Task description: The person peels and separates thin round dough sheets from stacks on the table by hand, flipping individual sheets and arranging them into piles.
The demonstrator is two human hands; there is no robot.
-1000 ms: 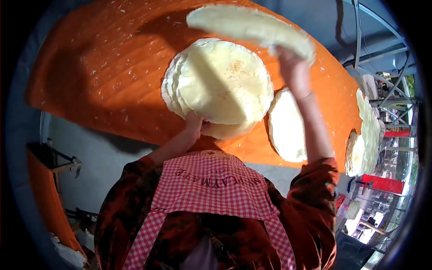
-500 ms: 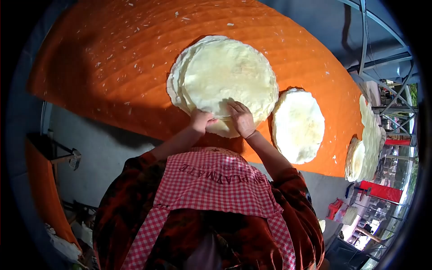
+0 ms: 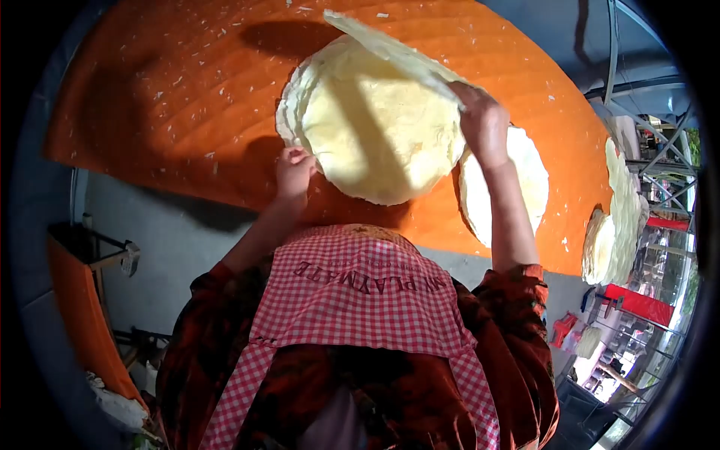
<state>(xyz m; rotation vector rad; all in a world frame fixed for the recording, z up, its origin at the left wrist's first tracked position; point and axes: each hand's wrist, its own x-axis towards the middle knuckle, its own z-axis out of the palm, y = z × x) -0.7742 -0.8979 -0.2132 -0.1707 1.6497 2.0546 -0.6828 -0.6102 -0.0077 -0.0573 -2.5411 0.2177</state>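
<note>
A stack of large, round, thin flatbreads [image 3: 382, 139] lies on the orange cloth in front of me. My right hand [image 3: 484, 124] is closed on the edge of one lifted flatbread [image 3: 394, 56], which stands tilted above the far side of the stack and throws a shadow across it. At the stack's near left edge is my left hand [image 3: 295, 171], its fingers curled in and thumb against them. Whether it touches the stack, or has anything between the fingers, I cannot make out.
A second flatbread pile [image 3: 510, 191] lies to the right, partly behind my right forearm. More flatbreads [image 3: 621, 210] are at the table's far right end. Pale crumbs dot the orange cloth [image 3: 202, 97]. A metal frame [image 3: 645, 90] rises at the right.
My right hand has moved up and right, raising the top flatbread off the stack. My left hand has come away to the left of the stack.
</note>
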